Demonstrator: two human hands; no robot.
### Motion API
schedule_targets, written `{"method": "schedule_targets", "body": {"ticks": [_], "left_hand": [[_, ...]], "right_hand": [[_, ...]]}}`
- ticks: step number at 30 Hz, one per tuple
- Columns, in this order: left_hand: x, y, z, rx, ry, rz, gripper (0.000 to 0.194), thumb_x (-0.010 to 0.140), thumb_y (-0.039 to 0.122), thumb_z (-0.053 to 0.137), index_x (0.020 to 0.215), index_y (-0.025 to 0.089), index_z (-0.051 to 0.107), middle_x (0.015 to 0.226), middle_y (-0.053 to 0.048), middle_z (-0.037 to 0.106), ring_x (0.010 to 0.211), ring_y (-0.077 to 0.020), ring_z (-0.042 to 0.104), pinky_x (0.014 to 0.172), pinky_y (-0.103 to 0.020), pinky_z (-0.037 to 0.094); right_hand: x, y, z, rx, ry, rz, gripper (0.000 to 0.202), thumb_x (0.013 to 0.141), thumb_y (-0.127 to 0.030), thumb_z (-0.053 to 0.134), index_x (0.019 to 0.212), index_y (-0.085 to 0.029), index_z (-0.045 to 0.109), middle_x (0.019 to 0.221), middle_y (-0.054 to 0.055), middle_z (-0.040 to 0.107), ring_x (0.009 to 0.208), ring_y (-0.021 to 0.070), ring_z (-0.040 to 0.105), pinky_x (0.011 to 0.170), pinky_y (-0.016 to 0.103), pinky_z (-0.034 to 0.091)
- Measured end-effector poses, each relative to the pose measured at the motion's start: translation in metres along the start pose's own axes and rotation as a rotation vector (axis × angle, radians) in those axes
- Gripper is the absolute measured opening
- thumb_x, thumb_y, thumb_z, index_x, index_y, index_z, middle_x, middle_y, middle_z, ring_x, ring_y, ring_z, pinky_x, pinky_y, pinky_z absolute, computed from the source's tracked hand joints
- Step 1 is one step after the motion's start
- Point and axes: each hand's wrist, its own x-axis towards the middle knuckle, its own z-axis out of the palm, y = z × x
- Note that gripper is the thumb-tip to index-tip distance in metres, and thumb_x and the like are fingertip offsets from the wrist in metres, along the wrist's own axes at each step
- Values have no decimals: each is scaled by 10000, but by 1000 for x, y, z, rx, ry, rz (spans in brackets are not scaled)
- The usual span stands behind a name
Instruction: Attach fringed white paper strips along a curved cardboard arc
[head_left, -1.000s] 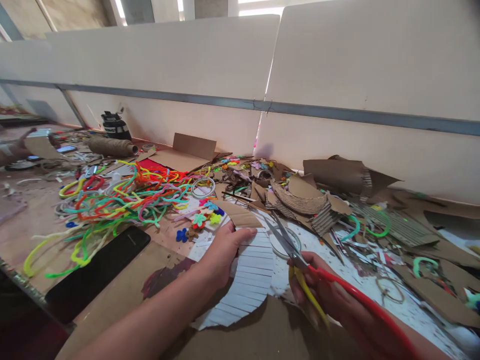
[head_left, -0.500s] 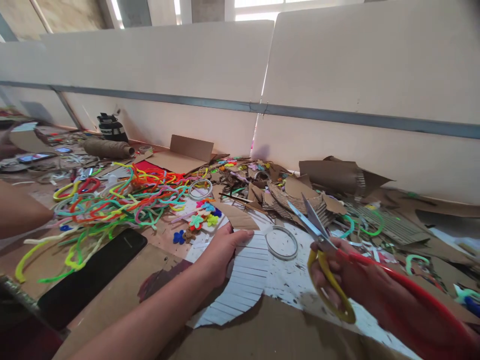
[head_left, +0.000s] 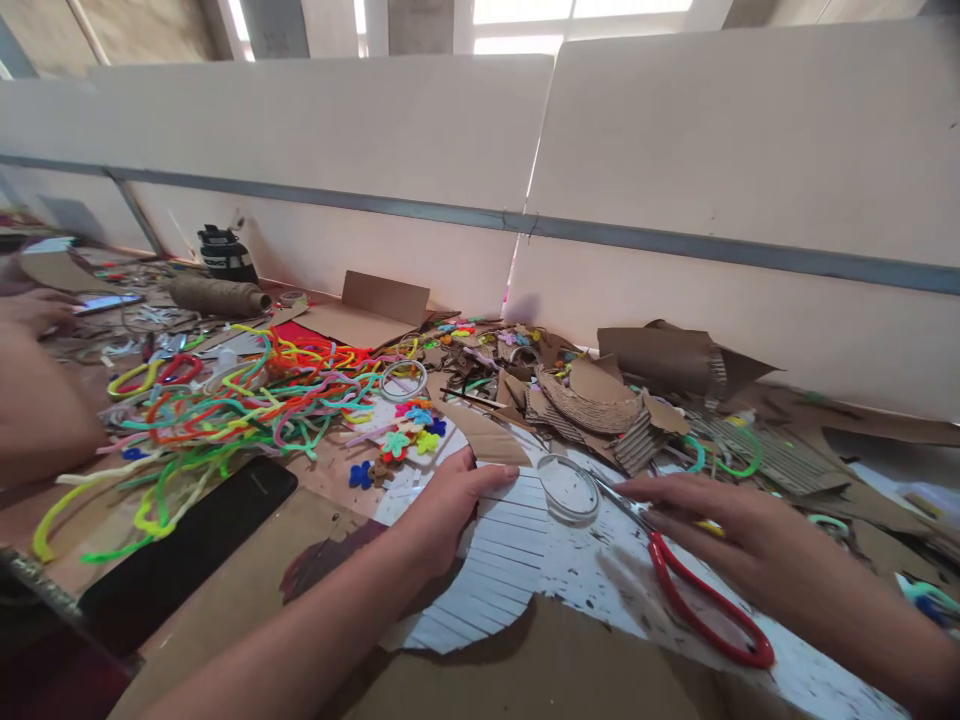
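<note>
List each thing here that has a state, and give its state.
White card, slit into strips, gripped in left hand
Near scissors, at right hand, grip unclear
Near phone, flat, dark
Far phone, screen lit
Twine roll, on its side
Pipe cleaners, loosely tangled
Cardboard sheet, folded, one flap up

head-worn view | forward and down | left hand (head_left: 448, 505), right hand (head_left: 724, 518) near (white panels (head_left: 337, 130) beyond)

We count two pairs of scissors (head_left: 658, 560), two clear rings (head_left: 574, 516), one slit white sheet (head_left: 499, 560), one twine spool (head_left: 214, 297), one black slab (head_left: 199, 545) and many fuzzy stems (head_left: 322, 355) (too tangled to number).
</note>
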Motion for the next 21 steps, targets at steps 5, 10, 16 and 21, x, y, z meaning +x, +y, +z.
{"method": "schedule_targets", "body": {"ticks": [5, 10, 16, 21], "left_hand": [[-3, 2, -1, -10, -76, 30, 288, 733, 176, 768, 1007, 171, 680, 780, -31, 732, 663, -156, 684, 623, -241, 535], [-5, 6, -2, -19, -120, 11, 298, 745, 221, 776, 1019, 175, 667, 774, -45, 736, 671, -197, 701, 660, -313, 574], [-3, 7, -5, -27, -56, 17, 299, 703, 224, 797, 955, 182, 643, 774, -35, 721, 654, -171, 672, 614, -266, 522], [-4, 11, -6, 75, -6, 39, 209, 697, 184, 727, 881, 199, 629, 692, 12, 659, 579, -143, 598, 557, -243, 454]], "right_hand": [[35, -47, 38, 746, -254, 83, 470, 942, -543, 648, 1343, -301, 685, 1251, 75, 740, 971, 246, 699, 844, 369, 545], [48, -48, 76, 1165, -351, 165, 431, 861, -523, 774, 1184, -240, 737, 765, -6, 660, 680, 158, 577, 660, 299, 435], [50, -45, 70, 1106, -232, 213, 425, 737, -524, 876, 993, -196, 787, 771, -4, 637, 624, 117, 437, 598, 279, 321], [48, -45, 58, 1030, -198, 189, 359, 702, -495, 904, 786, -188, 739, 682, -27, 580, 620, 121, 395, 590, 280, 278]]}}
